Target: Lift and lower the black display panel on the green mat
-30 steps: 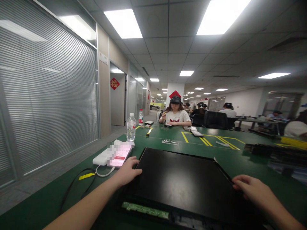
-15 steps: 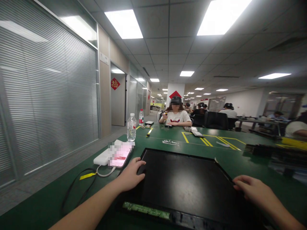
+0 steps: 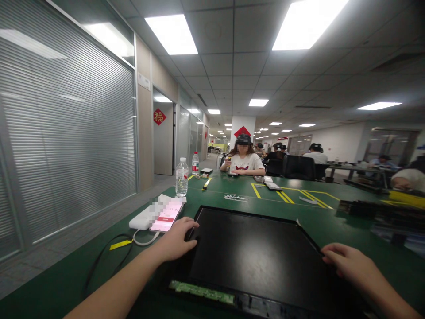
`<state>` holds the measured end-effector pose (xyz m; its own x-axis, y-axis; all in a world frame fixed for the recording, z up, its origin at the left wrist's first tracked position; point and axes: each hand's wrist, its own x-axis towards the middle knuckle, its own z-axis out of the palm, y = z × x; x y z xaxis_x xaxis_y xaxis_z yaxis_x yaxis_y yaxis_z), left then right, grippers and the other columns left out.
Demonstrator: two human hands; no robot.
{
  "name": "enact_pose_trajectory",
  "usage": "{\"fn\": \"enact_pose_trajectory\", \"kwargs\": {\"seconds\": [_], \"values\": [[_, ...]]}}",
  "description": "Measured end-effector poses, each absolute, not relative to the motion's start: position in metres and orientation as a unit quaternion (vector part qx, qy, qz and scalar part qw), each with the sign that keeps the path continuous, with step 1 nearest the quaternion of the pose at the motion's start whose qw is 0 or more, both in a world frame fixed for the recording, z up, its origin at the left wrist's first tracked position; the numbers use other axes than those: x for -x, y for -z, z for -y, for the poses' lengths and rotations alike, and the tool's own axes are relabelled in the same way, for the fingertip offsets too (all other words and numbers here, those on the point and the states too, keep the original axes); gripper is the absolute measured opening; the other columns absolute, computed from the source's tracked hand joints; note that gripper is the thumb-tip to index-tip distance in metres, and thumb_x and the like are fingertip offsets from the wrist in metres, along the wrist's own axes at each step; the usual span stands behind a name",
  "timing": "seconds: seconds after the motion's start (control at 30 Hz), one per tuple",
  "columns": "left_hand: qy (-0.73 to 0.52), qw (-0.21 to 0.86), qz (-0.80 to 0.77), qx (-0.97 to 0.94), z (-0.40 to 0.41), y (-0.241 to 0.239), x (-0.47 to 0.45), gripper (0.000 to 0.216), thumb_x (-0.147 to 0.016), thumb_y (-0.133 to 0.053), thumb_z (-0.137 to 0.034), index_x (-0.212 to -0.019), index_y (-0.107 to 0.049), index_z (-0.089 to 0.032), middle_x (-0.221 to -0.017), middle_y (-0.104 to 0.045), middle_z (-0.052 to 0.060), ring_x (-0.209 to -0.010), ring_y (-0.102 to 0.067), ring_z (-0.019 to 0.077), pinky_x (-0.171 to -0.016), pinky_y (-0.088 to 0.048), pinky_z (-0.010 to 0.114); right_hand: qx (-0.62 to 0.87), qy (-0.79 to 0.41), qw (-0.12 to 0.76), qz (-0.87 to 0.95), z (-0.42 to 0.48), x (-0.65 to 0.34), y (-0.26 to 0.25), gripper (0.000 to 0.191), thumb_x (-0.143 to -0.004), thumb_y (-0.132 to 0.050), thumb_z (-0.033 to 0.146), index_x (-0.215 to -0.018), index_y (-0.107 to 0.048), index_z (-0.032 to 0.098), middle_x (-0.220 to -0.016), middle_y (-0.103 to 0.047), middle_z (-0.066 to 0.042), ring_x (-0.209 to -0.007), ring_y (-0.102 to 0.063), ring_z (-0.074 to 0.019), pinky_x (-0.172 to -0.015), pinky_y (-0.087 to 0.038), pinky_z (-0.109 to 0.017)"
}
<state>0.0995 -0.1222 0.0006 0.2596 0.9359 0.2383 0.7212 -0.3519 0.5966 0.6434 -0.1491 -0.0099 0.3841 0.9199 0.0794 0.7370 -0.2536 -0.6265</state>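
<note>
A flat black display panel [image 3: 239, 252] with a thin dark frame lies on the green table. Along its near side runs a green circuit board strip [image 3: 202, 291]. My left hand [image 3: 177, 241] rests at the panel's left edge, thumb and fingers apart, the fingertips touching the frame. At the opposite edge, my right hand [image 3: 345, 261] is closed, thumb and forefinger pinching the rim of the panel. A small pale tab [image 3: 298, 222] sticks up at the far right corner. The other fingers of my right hand are curled and partly hidden.
Left of the panel lie a lit phone [image 3: 168, 217], a white power bank [image 3: 140, 221] and a black cord [image 3: 96, 261] with a yellow tag. A water bottle [image 3: 182, 177] stands behind them. Across the table sits a person [image 3: 244, 161]. Dark parts [image 3: 372, 215] are piled at right.
My left hand has slid slightly left along the panel's edge. My right hand and the panel look almost unchanged.
</note>
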Motion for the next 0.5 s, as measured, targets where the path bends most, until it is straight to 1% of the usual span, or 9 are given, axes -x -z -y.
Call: {"fn": "enact_pose_trajectory", "kwargs": {"seconds": [0.1, 0.23, 0.37, 0.5], "values": [[-0.273, 0.217, -0.501, -0.792, 0.128, -0.005, -0.100, 0.057, -0.073, -0.083, -0.030, -0.129, -0.081, -0.022, -0.153, -0.069, 0.017, -0.145, -0.062, 0.0366, -0.130, -0.043, 0.050, 0.780, -0.157, 0.296, 0.528, 0.149, -0.643, 0.010, 0.030, -0.070, -0.061, 0.051, -0.078, -0.080, 0.029, -0.079, -0.085, -0.007, -0.061, -0.074, -0.0272, -0.064, -0.056, -0.039], [-0.217, 0.261, -0.464, -0.818, 0.135, -0.012, -0.100, 0.071, -0.070, -0.091, -0.038, -0.137, -0.079, -0.023, -0.162, -0.062, 0.018, -0.153, -0.056, 0.0394, -0.132, -0.040, 0.051, 0.782, -0.154, 0.301, 0.524, 0.150, -0.641, 0.012, 0.030, -0.070, -0.060, 0.050, -0.078, -0.079, 0.029, -0.079, -0.085, -0.008, -0.061, -0.073, -0.0280, -0.065, -0.056, -0.041], [-0.207, 0.282, -0.438, -0.828, 0.137, -0.014, -0.098, 0.072, -0.067, -0.095, -0.040, -0.136, -0.080, -0.027, -0.160, -0.066, 0.015, -0.151, -0.058, 0.0379, -0.131, -0.041, 0.049, 0.778, -0.148, 0.313, 0.525, 0.150, -0.642, 0.014, 0.030, -0.068, -0.060, 0.050, -0.078, -0.079, 0.029, -0.078, -0.085, -0.008, -0.066, -0.075, -0.0294, -0.067, -0.057, -0.041], [-0.195, 0.290, -0.427, -0.834, 0.136, -0.012, -0.098, 0.071, -0.066, -0.097, -0.043, -0.134, -0.082, -0.028, -0.156, -0.068, 0.014, -0.147, -0.062, 0.0371, -0.129, -0.043, 0.048, 0.780, -0.150, 0.313, 0.521, 0.150, -0.642, 0.014, 0.031, -0.068, -0.060, 0.050, -0.078, -0.080, 0.029, -0.078, -0.085, -0.008, -0.061, -0.073, -0.0292, -0.066, -0.056, -0.042]]}}
